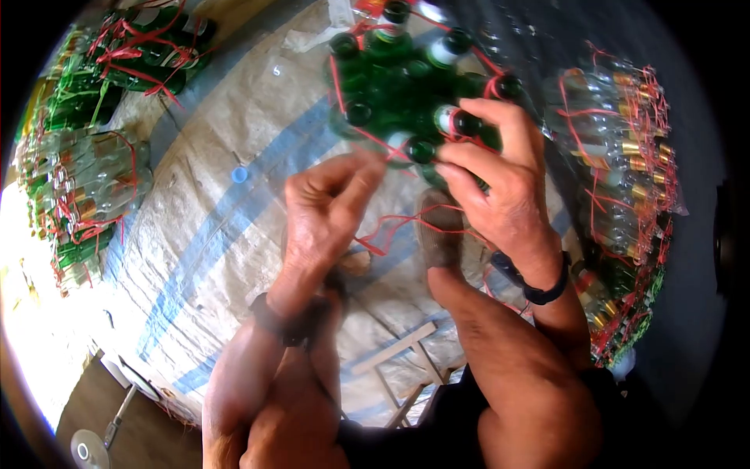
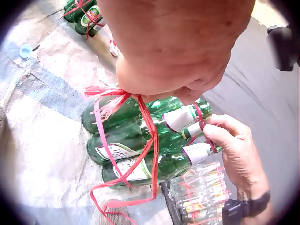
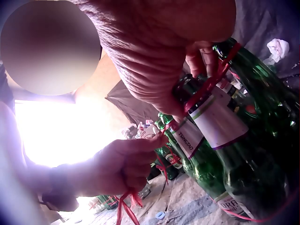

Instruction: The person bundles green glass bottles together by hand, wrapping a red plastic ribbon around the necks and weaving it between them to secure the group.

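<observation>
A bundle of green Tsingtao beer bottles is standing on a pale sheet with blue stripes, in front of the person's feet. The bottles are placed close together, and their necks are encircled by red plastic twine. On some of the labels the words "TSINGTAO" and "DRAUGHT" can be read.

The twine is grasped in the left hand, whose fingers are folded tightly; a strand is stretched from this hand to the necks, and the loose ends are hanging below it. At the near edge of the bundle, a bottle neck is gripped between the thumb and the fingers of the right hand. Whether the twine is also pinched there cannot be told, because the fingertips are partly hidden.

Just beside the bundle, a brown shoe is seen, partly crossed by the twine. A blue bottle cap is lying on the sheet at the left. Tied clear bottles are stacked at the right, and more green bottles are tied with red twine at the upper left.
</observation>
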{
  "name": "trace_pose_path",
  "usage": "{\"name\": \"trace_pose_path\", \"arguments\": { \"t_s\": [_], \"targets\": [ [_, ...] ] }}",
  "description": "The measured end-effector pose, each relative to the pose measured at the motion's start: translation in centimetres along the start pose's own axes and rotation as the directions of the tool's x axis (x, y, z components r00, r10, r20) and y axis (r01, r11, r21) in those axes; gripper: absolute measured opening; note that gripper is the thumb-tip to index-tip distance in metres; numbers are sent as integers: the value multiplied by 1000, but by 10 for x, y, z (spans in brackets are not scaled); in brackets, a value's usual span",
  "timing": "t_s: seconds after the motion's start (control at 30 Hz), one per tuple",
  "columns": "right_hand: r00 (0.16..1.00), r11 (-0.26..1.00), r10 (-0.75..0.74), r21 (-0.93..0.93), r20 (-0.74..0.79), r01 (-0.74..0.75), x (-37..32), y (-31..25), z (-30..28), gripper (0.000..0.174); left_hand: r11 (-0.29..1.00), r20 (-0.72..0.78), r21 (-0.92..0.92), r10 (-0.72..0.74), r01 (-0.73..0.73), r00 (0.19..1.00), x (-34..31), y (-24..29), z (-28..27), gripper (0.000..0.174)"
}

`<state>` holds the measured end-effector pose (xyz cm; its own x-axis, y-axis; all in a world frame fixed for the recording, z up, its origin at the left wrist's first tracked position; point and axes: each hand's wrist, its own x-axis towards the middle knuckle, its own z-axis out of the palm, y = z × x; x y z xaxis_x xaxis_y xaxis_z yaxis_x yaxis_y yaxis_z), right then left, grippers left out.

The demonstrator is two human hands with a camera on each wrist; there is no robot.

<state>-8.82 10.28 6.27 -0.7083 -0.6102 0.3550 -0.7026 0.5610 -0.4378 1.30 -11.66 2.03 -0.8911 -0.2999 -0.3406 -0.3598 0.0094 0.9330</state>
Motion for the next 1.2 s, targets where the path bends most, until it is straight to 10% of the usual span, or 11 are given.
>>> {"name": "trace_pose_path", "arguments": {
  "t_s": [0.8, 1.2],
  "targets": [
    [994, 994, -85, 71, 65, 81, 37, -5, -14, 25, 928, 236, -300, -153, 222, 960, 23, 3, -1, 15],
    [926, 960, -93, 279, 366, -14, 67, 8, 5, 30, 940, 196, -238, -202, 246, 960, 32, -10, 6, 16]
  ]
}}
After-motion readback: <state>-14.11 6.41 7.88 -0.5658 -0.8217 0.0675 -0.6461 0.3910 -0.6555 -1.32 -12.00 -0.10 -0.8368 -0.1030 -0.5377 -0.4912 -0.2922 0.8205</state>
